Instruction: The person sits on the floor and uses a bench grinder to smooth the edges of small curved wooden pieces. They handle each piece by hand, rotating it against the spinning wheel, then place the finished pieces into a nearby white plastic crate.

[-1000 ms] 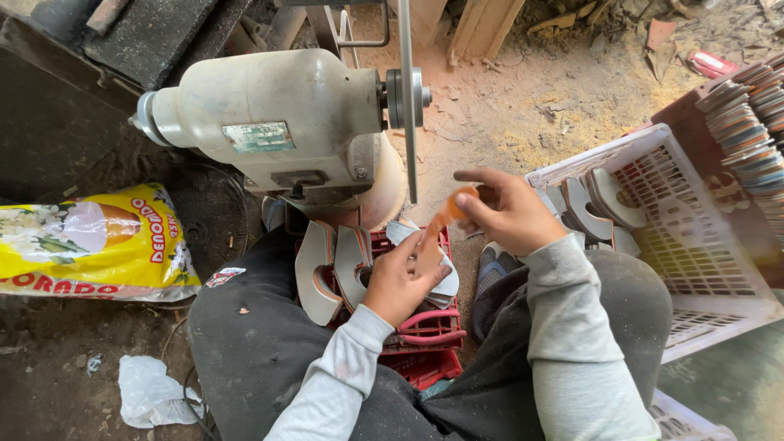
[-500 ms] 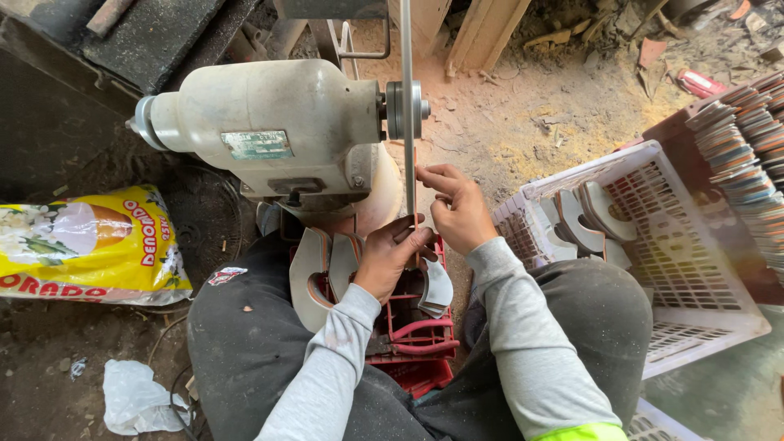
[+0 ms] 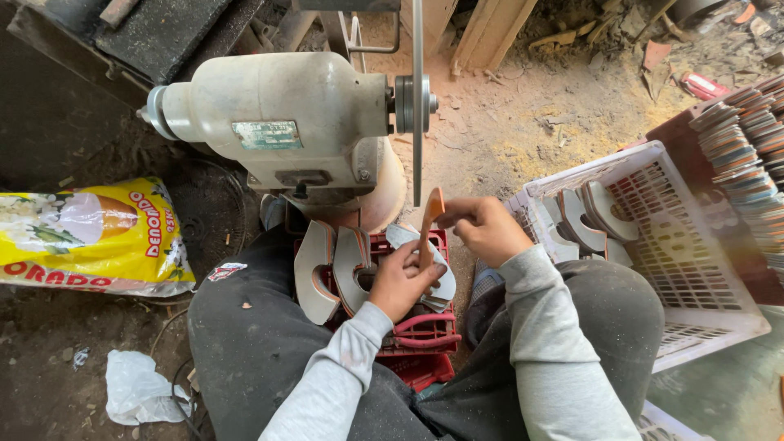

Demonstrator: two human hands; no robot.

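Note:
Both my hands hold one thin orange curved piece [image 3: 430, 220] on edge, just below the thin disc [image 3: 417, 106] of a grey bench motor [image 3: 278, 122]. My left hand [image 3: 402, 278] grips its lower end, and my right hand [image 3: 483, 229] pinches its upper end. Whether the piece touches the disc I cannot tell. Under my hands a red crate [image 3: 420, 343] between my knees holds several grey and orange curved pieces [image 3: 327, 269].
A white plastic crate [image 3: 694, 327] at my right holds more curved pieces [image 3: 592, 216]. A stack of flat pieces [image 3: 747, 155] stands behind it. A yellow bag [image 3: 82, 237] and a white scrap [image 3: 139, 388] lie on the dirt floor at left. Sawdust covers the ground ahead.
My hands, with the orange piece in them, came in from the right to just under the disc. The piece now stands on edge below it.

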